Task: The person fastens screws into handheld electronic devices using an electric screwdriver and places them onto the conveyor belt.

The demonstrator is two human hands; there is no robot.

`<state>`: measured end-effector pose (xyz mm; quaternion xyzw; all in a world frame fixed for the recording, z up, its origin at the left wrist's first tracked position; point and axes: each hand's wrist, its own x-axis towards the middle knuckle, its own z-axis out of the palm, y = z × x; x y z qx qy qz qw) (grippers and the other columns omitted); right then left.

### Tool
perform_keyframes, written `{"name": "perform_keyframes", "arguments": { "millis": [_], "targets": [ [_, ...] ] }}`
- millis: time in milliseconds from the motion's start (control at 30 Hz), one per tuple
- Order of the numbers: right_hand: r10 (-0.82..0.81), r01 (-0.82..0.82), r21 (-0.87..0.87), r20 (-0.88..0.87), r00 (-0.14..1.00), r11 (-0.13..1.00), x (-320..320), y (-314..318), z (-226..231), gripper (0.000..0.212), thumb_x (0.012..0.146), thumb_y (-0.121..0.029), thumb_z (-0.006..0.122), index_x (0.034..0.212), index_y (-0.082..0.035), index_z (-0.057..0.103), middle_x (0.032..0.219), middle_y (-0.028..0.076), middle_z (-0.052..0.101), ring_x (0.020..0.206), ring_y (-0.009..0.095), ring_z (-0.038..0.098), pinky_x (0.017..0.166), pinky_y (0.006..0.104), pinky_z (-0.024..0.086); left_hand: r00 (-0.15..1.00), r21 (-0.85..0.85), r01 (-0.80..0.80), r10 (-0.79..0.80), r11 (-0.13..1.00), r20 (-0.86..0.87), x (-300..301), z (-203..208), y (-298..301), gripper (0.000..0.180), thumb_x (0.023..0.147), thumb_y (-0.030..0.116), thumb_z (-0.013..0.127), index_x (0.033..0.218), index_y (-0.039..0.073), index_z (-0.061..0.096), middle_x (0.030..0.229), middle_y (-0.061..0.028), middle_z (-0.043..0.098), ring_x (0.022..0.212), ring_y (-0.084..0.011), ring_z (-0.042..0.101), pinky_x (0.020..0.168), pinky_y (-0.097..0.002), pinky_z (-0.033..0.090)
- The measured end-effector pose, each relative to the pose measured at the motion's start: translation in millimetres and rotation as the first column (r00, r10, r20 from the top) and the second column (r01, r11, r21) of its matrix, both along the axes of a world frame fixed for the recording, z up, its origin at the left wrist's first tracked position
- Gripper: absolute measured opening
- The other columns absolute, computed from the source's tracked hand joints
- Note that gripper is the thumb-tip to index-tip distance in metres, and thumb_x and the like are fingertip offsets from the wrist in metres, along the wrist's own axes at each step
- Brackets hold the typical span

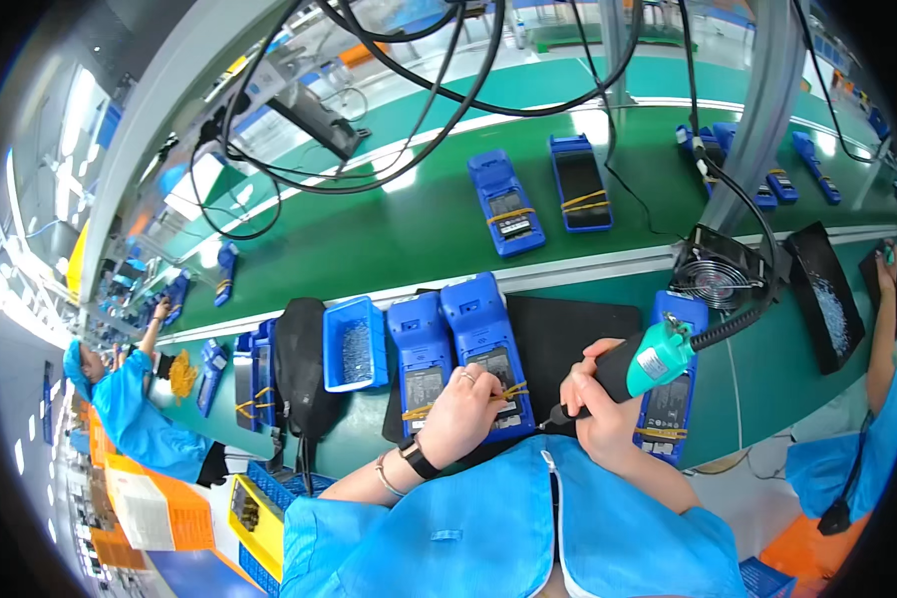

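My right hand (600,399) is wrapped round an electric screwdriver (660,359) with a teal and black body. Its bit points left and down, near the lower edge of a blue handheld terminal (476,304). Over that terminal's lower part lies my left hand (460,417), fingers curled together beside a yellow rubber band (513,392). Whatever those fingertips pinch is too small to tell. A second blue terminal (418,329), also banded, lies face down against the first on its left. Right of the screwdriver another banded terminal (665,404) is partly covered by the tool.
A blue bin (356,309) of small screws and a black pouch (299,364) stand to the left. A small fan (715,279) and a black tray (825,299) are at right. Beyond, a green conveyor (369,224) carries several terminals. Cables hang overhead; co-workers sit on both sides.
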<state>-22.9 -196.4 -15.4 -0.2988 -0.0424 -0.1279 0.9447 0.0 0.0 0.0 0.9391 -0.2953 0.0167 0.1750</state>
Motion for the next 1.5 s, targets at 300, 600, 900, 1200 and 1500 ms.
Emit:
{"name": "perform_keyframes", "arguments": {
  "millis": [300,600,900,1200,1500],
  "targets": [
    [0.047,-0.060,-0.114,-0.108,0.993,0.992,-19.3,-54.3,5.1,0.032,0.082,0.011,0.054,0.111,0.000,0.046,0.071,0.005,0.052,0.052,0.013,0.050,0.052,0.0275,0.043,0.995,-0.137,-0.033,0.019,0.990,-0.102,-5.4,-29.4,-46.6,0.010,0.082,0.008,0.065,0.081,0.003,0.056,0.083,-0.0114,0.058,0.080,-0.0320,0.057,0.077,-0.0393,0.046],
    [0.036,-0.046,-0.082,-0.117,0.993,0.996,-19.2,-65.4,5.7,0.032,0.082,0.008,0.054,0.112,-0.001,0.045,0.070,0.005,0.051,0.052,0.013,0.048,0.052,0.0280,0.043,0.969,-0.074,-0.135,0.116,0.988,-0.220,-4.9,-18.6,-55.1,0.006,0.084,0.007,0.060,0.083,0.002,0.057,0.081,-0.0143,0.063,0.078,-0.0352,0.063,0.068,-0.0436,0.051],
    [0.059,-0.064,-0.027,-0.154,0.986,0.998,-18.9,-62.9,10.7,0.032,0.082,0.010,0.057,0.111,0.000,0.047,0.071,0.006,0.054,0.054,0.014,0.052,0.053,0.0289,0.044,0.943,-0.153,-0.037,-0.016,0.987,-0.333,-8.8,-21.4,-49.1,0.012,0.076,0.002,0.062,0.087,0.001,0.060,0.072,-0.0120,0.063,0.069,-0.0274,0.065,0.063,-0.0372,0.052],
    [0.042,-0.049,-0.050,-0.147,0.988,0.998,-21.6,-63.1,5.1,0.028,0.081,0.010,0.061,0.106,0.001,0.052,0.069,0.004,0.056,0.053,0.011,0.054,0.052,0.0280,0.046,0.995,-0.241,-0.064,0.042,0.968,-0.095,24.9,47.4,-51.5,0.012,0.067,0.000,0.069,0.078,0.001,0.064,0.069,-0.0092,0.061,0.058,-0.0168,0.062,0.056,-0.0288,0.050],
    [0.077,-0.099,-0.106,-0.200,0.977,0.989,-18.2,-70.5,3.7,0.024,0.082,0.006,0.062,0.105,0.002,0.053,0.067,0.003,0.057,0.054,0.011,0.056,0.049,0.0245,0.044,0.927,-0.300,-0.336,0.257,0.893,-0.273,96.4,123.3,-0.4,0.010,0.071,-0.005,0.068,0.079,0.000,0.068,0.063,-0.0014,0.060,0.056,-0.0043,0.054,0.050,-0.0219,0.044]
  ]
}}
